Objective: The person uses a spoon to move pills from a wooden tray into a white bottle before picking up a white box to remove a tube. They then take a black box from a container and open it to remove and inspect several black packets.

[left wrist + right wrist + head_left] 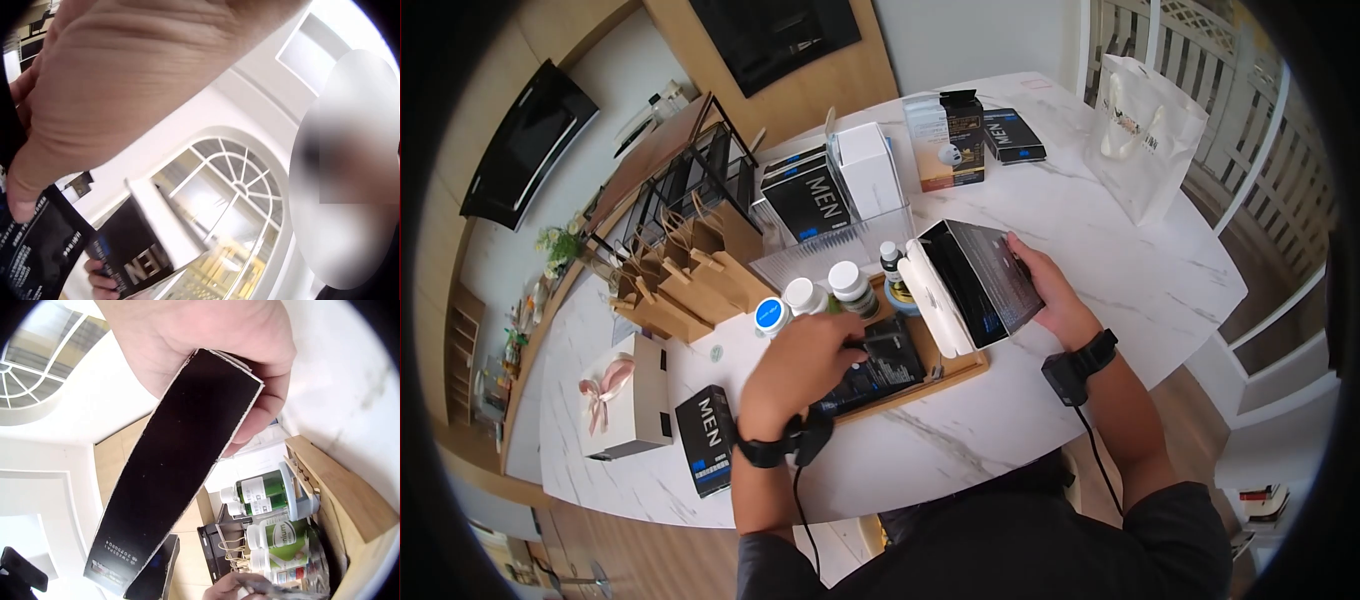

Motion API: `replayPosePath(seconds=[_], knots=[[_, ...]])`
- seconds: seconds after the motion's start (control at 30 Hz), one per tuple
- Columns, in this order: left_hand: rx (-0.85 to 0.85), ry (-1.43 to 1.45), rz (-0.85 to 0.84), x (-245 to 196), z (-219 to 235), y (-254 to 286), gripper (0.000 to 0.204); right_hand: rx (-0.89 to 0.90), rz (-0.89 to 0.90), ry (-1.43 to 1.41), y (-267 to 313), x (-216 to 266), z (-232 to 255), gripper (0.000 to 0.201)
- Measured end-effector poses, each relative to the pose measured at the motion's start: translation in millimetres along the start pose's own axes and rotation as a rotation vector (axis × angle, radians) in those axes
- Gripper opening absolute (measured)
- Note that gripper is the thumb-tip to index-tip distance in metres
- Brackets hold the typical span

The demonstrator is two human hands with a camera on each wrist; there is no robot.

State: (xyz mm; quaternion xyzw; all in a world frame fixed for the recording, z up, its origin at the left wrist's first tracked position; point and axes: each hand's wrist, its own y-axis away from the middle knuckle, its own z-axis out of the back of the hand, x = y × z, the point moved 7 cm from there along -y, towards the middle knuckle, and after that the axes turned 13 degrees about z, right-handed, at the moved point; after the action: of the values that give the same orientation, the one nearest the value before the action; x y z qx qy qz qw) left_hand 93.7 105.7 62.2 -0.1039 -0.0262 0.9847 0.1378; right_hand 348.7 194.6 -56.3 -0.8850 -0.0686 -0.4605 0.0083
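My left hand (805, 365) pinches a black foil packet (892, 362) with white print over a wooden tray (972, 372). In the left wrist view the thumb presses on the packet (47, 244). My right hand (1050, 287) grips a black box marked MEN (1012, 278) by its far side, tilted over the tray's right end. Its end flap stands open toward the left hand, and the dark inside shows. Close to the left hand stand white-capped bottles (847, 277) and a blue-lidded jar (771, 315). A small dark bottle (891, 258) stands near the box.
Brown paper bags (690, 270) stand at the left, with a white gift box (625, 400) and a flat MEN box (705, 440) nearer. Behind the tray, a clear bin (830, 250) sits before upright boxes (810, 195). A white paper bag (1145, 140) stands at the far right.
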Motion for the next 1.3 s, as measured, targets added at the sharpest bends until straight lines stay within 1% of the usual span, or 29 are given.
replayPosePath(seconds=[0.07, 0.13, 0.17, 0.2, 0.27, 0.3, 0.33, 0.37, 0.4, 0.53, 0.6, 0.63, 0.7, 0.73, 0.8, 0.83, 0.87, 0.9, 0.93, 0.97, 1.0, 1.07, 1.1, 1.13, 1.2, 1.23, 1.27, 1.3], knots=[[0.218, 0.385, 0.124, 7, 17, 9, 0.018, -0.007, 0.014, -0.011, -1, 3, 1, 0.038], [0.216, 0.501, 0.104, 11, 41, 17, 0.019, -0.022, 0.037, -0.013, -3, 3, 3, 0.038], [0.216, 0.659, 0.077, 9, 49, 22, 0.026, -0.023, 0.041, -0.013, -4, 2, 4, 0.038], [0.214, 0.659, 0.076, 9, 47, 22, 0.026, -0.014, 0.044, 0.025, -4, 1, 5, 0.038], [0.248, 0.949, 0.089, 6, 43, 22, 0.03, 0.003, 0.045, 0.067, -4, 0, 2, 0.037], [0.258, 0.966, 0.09, -3, 42, 20, 0.033, 0.008, 0.043, 0.127, -2, 0, 1, 0.037], [0.271, 0.929, 0.13, -9, 39, 17, 0.036, 0.013, 0.041, 0.187, 0, 0, -1, 0.037], [0.274, 0.884, 0.129, -11, 35, 14, 0.036, 0.03, 0.05, 0.213, 2, 1, -4, 0.038], [0.278, 0.84, 0.129, -11, 31, 11, 0.035, 0.036, 0.048, 0.219, 2, 0, -4, 0.038], [0.242, 0.837, 0.182, -6, 24, 4, 0.036, 0.064, 0.033, 0.308, 0, -7, -3, 0.039], [0.196, 0.77, 0.266, -3, 23, 3, 0.036, 0.068, 0.034, 0.352, -1, -10, -2, 0.039], [0.194, 0.77, 0.268, -5, 20, 1, 0.036, 0.068, 0.041, 0.379, -2, -11, -1, 0.039], [0.17, 0.94, 0.304, -5, 13, -3, 0.036, 0.066, 0.049, 0.405, -1, -12, -1, 0.039], [0.17, 0.94, 0.304, -6, 9, -5, 0.036, 0.083, 0.032, 0.399, 1, -12, -4, 0.039], [0.246, 1.317, 0.229, -14, 5, -10, 0.041, 0.099, 0.017, 0.393, 2, -13, -6, 0.039], [0.21, 1.299, 0.148, -15, 12, -7, 0.044, 0.097, -0.013, 0.324, 3, -16, -6, 0.038], [0.214, 1.296, 0.143, -11, 18, -4, 0.044, 0.093, -0.04, 0.253, 3, -18, -6, 0.038], [0.178, 1.37, 0.162, -3, 27, -2, 0.044, 0.088, -0.036, 0.25, 3, -17, -5, 0.038], [0.141, 1.443, 0.181, 2, 32, 0, 0.045, 0.069, -0.052, 0.181, 1, -19, -3, 0.038], [-0.104, 1.459, 0.123, 1, 39, -1, 0.049, 0.052, -0.07, 0.112, 1, -19, -2, 0.039], [-0.101, 1.457, 0.121, 3, 39, -1, 0.049, 0.049, -0.068, 0.11, 0, -18, -2, 0.039], [-0.16, 1.153, 0.117, 12, 47, 2, 0.042, 0.024, -0.125, 0.006, 1, -20, -2, 0.039], [-0.027, 1.06, 0.159, 15, 38, 0, 0.035, 0.023, -0.125, 0.005, 1, -20, -2, 0.039], [-0.025, 1.059, 0.16, 16, 34, -1, 0.035, 0.016, -0.128, -0.023, 1, -19, -2, 0.04], [0.128, 0.316, 0.09, 4, 7, 1, 0.037, 0.006, -0.135, -0.05, 0, -20, 0, 0.04], [0.128, 0.177, 0.11, 8, -11, 5, 0.051, 0.007, -0.13, -0.021, -2, -20, 4, 0.04], [0.133, 0.181, 0.119, 8, -23, 4, 0.051, 0.01, -0.129, 0.008, -3, -20, 6, 0.04], [0.135, 0.03, 0.149, 3, -32, 3, 0.054, 0.012, -0.14, 0.009, -3, -22, 6, 0.04]])
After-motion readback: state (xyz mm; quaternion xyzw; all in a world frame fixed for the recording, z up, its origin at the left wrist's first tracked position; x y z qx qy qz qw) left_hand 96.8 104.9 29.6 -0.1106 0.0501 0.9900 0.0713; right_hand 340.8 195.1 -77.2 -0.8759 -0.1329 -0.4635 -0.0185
